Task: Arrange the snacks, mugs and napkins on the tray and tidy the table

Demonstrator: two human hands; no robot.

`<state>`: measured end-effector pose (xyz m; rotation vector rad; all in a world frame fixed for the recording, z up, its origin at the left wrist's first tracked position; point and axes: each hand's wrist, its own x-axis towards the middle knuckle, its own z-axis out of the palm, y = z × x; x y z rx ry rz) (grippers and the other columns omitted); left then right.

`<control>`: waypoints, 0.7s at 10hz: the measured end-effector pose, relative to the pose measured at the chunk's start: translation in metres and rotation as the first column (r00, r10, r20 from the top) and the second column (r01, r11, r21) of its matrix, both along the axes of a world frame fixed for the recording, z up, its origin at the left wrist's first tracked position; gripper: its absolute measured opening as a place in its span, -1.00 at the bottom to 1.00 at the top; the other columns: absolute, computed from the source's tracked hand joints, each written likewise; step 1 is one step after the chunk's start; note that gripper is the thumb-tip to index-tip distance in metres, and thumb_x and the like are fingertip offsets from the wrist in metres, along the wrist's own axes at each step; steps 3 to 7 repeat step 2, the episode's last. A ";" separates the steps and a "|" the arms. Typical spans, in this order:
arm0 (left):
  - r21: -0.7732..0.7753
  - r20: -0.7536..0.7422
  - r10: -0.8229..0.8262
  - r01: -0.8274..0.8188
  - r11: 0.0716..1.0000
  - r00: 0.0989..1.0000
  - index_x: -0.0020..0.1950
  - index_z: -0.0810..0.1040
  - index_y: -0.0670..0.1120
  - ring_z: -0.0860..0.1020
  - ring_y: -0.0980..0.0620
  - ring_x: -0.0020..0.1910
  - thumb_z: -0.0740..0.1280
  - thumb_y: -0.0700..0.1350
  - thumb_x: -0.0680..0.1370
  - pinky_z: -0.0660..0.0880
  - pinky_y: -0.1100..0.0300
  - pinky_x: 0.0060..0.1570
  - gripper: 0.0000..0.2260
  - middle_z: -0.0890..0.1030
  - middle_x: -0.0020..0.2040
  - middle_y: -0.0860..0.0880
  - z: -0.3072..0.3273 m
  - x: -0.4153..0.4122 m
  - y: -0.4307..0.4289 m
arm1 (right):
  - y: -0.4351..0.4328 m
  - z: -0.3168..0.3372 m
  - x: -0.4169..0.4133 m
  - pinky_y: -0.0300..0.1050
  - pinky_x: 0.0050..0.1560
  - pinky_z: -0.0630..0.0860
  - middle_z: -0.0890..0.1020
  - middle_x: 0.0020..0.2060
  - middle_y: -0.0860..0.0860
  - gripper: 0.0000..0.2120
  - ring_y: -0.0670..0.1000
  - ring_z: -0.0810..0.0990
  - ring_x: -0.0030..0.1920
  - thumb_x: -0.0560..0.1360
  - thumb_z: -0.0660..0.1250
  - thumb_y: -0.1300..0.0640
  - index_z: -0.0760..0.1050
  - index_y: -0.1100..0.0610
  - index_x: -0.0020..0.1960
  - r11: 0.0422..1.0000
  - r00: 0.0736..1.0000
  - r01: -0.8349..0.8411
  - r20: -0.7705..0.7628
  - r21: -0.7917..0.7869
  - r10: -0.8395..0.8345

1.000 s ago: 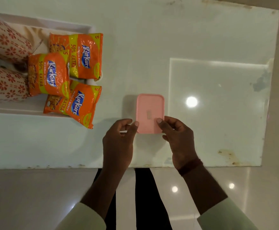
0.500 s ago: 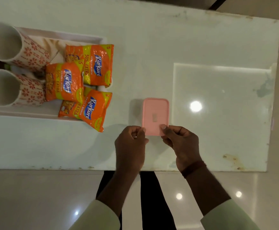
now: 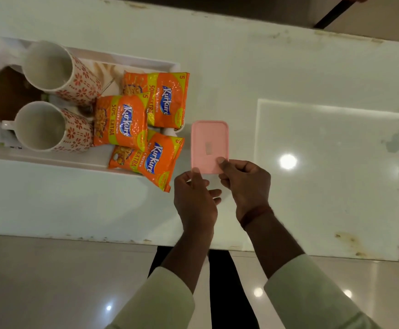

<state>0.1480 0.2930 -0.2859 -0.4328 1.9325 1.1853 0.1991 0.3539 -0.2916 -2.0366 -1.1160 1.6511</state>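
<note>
Far to the left of the grip sits the white tray [image 3: 146, 64], holding two flower-patterned mugs [image 3: 58, 72] lying toward its left end and three orange snack packets [image 3: 122, 122] at its right end, the nearest packet spilling over the tray's near rim. The packets read "Kurkure", "Masala Munch" and "50% EXTRA". Just right of them is the pink box [image 3: 209, 144], its long axis running away from the person, its small lid label too blurred to read. The left hand [image 3: 195, 200] pinches the box's near left corner with its fingers drawn together; the right hand [image 3: 246, 184] pinches the near right edge, thumb pressed on the lid. Both hands grip the box's near end, so it reaches away from them; the tray lies to their left, nearer the left hand. Napkins cannot be made out.
</note>
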 end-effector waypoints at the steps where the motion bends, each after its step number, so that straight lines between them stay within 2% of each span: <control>1: 0.031 0.045 0.042 -0.044 0.999 0.998 0.23 0.45 -0.11 0.69 -0.09 -0.24 0.20 0.10 0.62 0.65 0.00 -0.20 -0.66 0.65 -0.01 -0.12 0.002 -0.003 -0.003 | -0.002 0.001 -0.004 -0.01 -0.14 0.70 0.71 -0.36 -0.02 -0.84 0.00 0.69 -0.30 0.39 0.55 0.02 0.65 0.09 -0.17 1.000 1.000 0.004 0.017 -0.013 -0.004; 2: 0.019 0.020 -0.055 0.055 0.998 0.998 0.20 0.45 -0.04 0.69 -0.07 -0.31 0.27 0.09 0.59 0.62 0.07 -0.31 -0.72 0.66 -0.07 -0.08 0.027 -0.002 -0.023 | -0.013 0.018 -0.003 0.07 0.00 0.66 0.71 -0.21 -0.06 -0.54 -0.01 0.71 -0.18 0.34 0.54 -0.15 0.58 0.08 0.12 0.997 0.996 -0.003 0.092 -0.073 0.010; 7: 0.019 0.020 -0.055 0.055 0.998 0.998 0.20 0.45 -0.04 0.69 -0.07 -0.31 0.27 0.09 0.59 0.62 0.07 -0.31 -0.72 0.66 -0.07 -0.08 0.027 -0.002 -0.023 | -0.013 0.018 -0.003 0.07 0.00 0.66 0.71 -0.21 -0.06 -0.54 -0.01 0.71 -0.18 0.34 0.54 -0.15 0.58 0.08 0.12 0.997 0.996 -0.003 0.092 -0.073 0.010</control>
